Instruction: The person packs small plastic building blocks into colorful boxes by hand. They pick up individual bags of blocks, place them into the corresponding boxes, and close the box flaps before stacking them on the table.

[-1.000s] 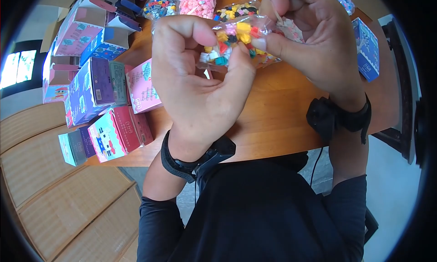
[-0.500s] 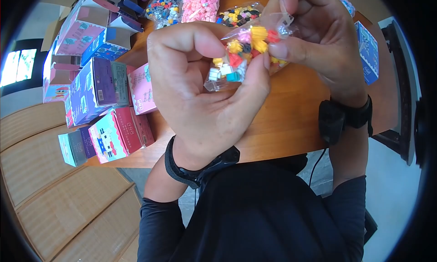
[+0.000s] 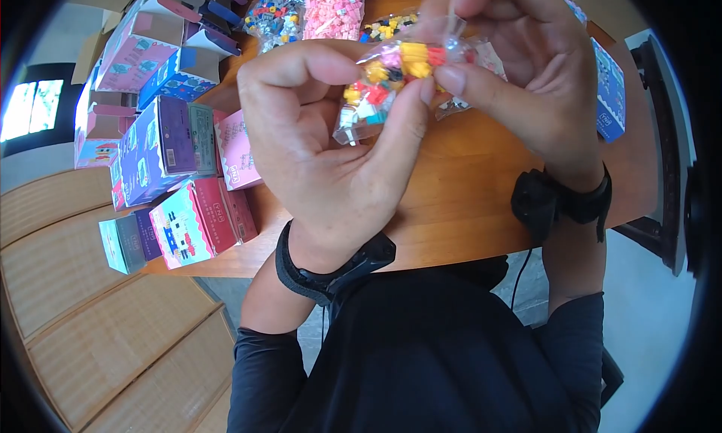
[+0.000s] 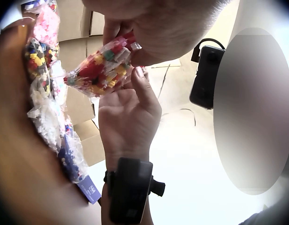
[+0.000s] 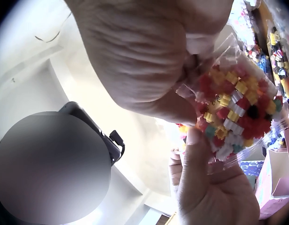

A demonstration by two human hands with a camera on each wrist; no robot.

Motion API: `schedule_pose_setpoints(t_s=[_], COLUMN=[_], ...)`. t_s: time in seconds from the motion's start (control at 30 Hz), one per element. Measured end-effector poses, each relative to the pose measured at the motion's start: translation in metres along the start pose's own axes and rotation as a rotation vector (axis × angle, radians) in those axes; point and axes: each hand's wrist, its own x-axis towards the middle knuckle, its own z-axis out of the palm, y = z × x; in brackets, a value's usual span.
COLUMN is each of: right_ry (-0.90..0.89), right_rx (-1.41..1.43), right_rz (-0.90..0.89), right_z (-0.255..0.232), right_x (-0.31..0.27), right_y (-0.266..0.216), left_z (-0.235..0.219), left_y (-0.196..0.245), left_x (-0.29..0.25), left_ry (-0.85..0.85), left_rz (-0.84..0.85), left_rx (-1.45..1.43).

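Over table (image 3: 451,200), L hand (image 3: 323,143) & R hand (image 3: 538,83) pinch brick bag (image 3: 376,94), long axis slanting up-R, head view.

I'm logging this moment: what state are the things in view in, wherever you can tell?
Held bag, raised off the table, filled with mixed-colour pieces; seal unclear.
Left hand, pinching that bag.
Right hand, pinching its other end.
Pink-piece bag, filled, lying down.
Blue-mix bag, filled, lying down.
Large pink box, flaps open.
Upper-left blue box, flaps open.
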Motion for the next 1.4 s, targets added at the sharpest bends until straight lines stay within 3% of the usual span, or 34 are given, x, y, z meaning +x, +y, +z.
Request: schedule_pose_setpoints(t_s=[0.2, 0.3, 0.4, 0.63, 0.77, 0.87, 0.97, 1.17, 1.3, 1.4], right_ry=[0.005, 0.075, 0.103, 0.147, 0.053, 0.204, 0.217, 0.232, 0.052, 0.1], right_rx=[-0.663, -0.694, -0.672, -0.789, -0.893, -0.889, -0.89, -0.75, -0.883, -0.964], right_rz=[-0.324, -0.452, -0.349, -0.388, -0.136, -0.196, -0.193, -0.017, -0.321, -0.395], right_z=[0.003, 0.001, 0.013, 0.017, 0.027, 0.034, 0.038, 0.042, 0.012, 0.009], right_x=[0.012, 0.01, 0.003, -0.001, -0.004, -0.002, -0.006, -0.008, -0.012, -0.012], right_y=[-0.03, -0.018, -0.009, -0.007, -0.027, -0.023, -0.021, -0.026, 0.001, 0.005], left_z=[-0.001, -0.002, -0.001, -0.001, 0.0, 0.005, 0.005, 0.003, 0.004, 0.003], left_y=[-0.009, -0.011, -0.01, -0.007, -0.006, -0.003, -0.002, -0.003, -0.005, -0.006], left_x=[0.003, 0.004, 0.002, 0.0, -0.001, -0.002, -0.002, -0.001, -0.001, 0.0], left_ry=[0.092, 0.112, 0.118, 0.109, 0.088, 0.084, 0.1, 0.08, 0.115, 0.116], left_rz=[0.023, -0.018, 0.014, 0.016, 0.032, 0.028, -0.006, -0.023, -0.029, -0.041], left_rx=[0.053, 0.009, 0.111, 0.167, 0.161, 0.079, 0.057, 0.062, 0.016, -0.041])
